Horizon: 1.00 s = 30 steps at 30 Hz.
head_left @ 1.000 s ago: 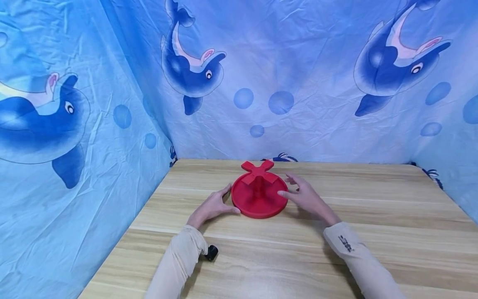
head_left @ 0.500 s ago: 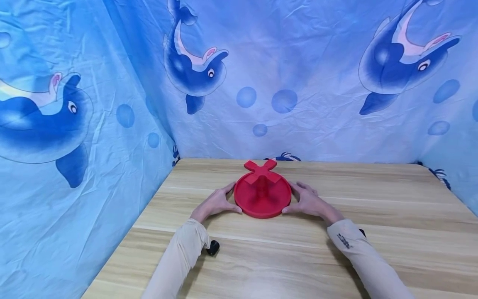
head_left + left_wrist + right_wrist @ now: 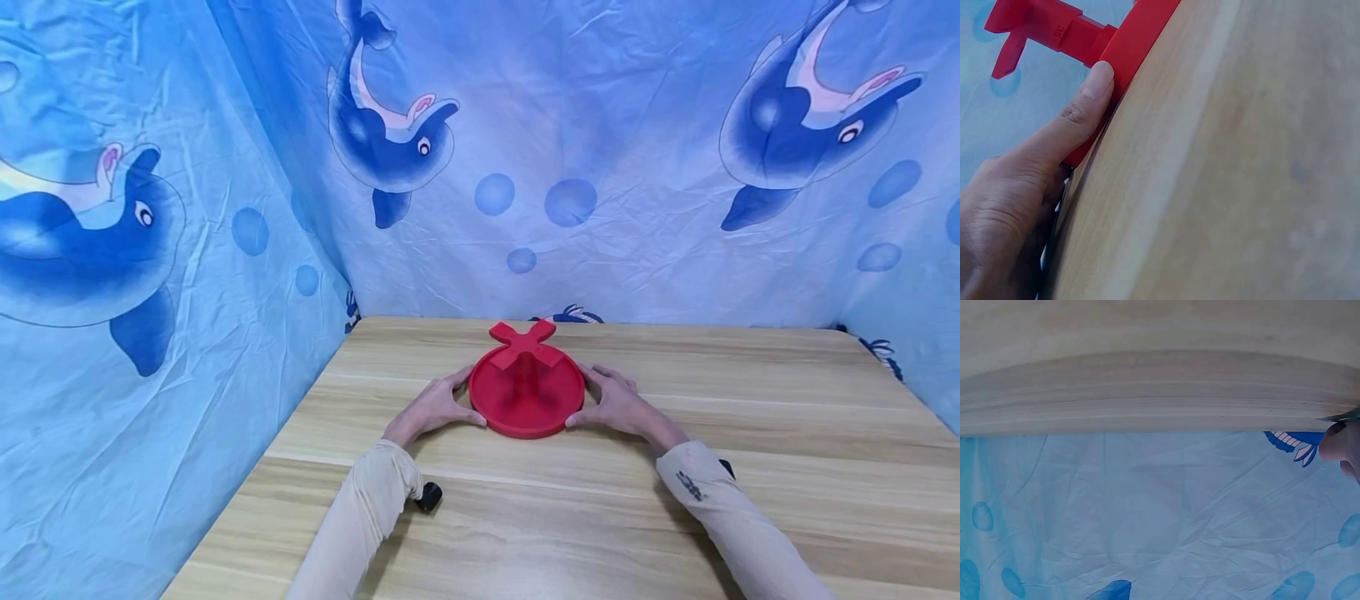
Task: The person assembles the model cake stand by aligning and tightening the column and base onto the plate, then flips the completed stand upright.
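Note:
A red stand sits on the wooden table in the head view: a round, rimmed base (image 3: 527, 432) with a short post carrying a flat cross-shaped top (image 3: 522, 342). My left hand (image 3: 433, 408) grips the base's left side, thumb toward the front and fingers toward the back. On the opposite side my right hand (image 3: 619, 407) holds the rim likewise. The left wrist view shows the left thumb (image 3: 1082, 109) pressed against the red rim (image 3: 1141, 37); the post (image 3: 1063, 31) bears the number 35. Only fingertips (image 3: 1338, 447) appear in the right wrist view, where the stand is out of sight.
The wooden table (image 3: 495, 517) reaches back to a blue curtain (image 3: 630, 258) printed with dolphins and bubbles, which also hangs along the left side. Small black devices (image 3: 429, 497) stick out at both sleeves.
My right hand has moved in from beside the base, with thumb over it, to take hold of its right rim. The left hand and the stand stay nearly in place; the view shifted slightly.

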Available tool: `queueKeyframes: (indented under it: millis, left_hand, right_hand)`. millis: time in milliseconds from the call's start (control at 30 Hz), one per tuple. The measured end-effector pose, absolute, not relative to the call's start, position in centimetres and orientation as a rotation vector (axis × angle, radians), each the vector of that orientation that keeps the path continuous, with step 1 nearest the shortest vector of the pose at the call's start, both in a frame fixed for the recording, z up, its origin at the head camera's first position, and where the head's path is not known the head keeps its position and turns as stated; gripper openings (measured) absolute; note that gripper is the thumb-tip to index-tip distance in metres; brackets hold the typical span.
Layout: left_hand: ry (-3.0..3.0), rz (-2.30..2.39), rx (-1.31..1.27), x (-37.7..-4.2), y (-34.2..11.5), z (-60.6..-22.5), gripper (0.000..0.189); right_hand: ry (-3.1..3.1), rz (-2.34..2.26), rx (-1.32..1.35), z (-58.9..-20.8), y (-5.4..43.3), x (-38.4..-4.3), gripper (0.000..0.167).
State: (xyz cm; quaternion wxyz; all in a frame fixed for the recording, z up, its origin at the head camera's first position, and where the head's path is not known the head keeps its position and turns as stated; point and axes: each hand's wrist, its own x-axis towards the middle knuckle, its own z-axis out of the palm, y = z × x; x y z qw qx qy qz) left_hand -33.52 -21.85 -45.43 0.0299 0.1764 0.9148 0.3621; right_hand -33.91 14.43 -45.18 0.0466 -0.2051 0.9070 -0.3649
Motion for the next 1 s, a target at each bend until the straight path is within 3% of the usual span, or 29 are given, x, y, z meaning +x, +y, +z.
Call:
queueKeyframes:
  millis: [267, 400, 500, 700, 1000]
  left_hand:
    - [2.744, 1.383, 0.520, -32.8, -20.8, -44.8, 0.091]
    - [2.729, 1.512, 0.490, -32.4, -19.5, -43.2, 0.075]
    - [2.749, 1.496, 0.414, -31.9, -18.5, -41.2, 0.075]
    - [2.738, 1.370, 0.191, -31.1, -16.6, -36.3, 0.082]
    - [2.488, 1.250, 0.290, -30.9, -14.8, -32.2, 0.081]
  right_hand:
    - [2.536, -1.428, -0.629, -43.9, 16.1, -32.9, 0.096]
    - [2.540, -1.514, -0.538, -42.7, 16.8, -32.4, 0.082]
    - [2.516, -1.593, -0.445, -41.5, 17.0, -32.0, 0.076]
    - [2.403, -1.678, -0.316, -38.6, 17.7, -31.4, 0.084]
    - [2.337, -1.565, -0.337, -34.6, 19.5, -30.9, 0.082]
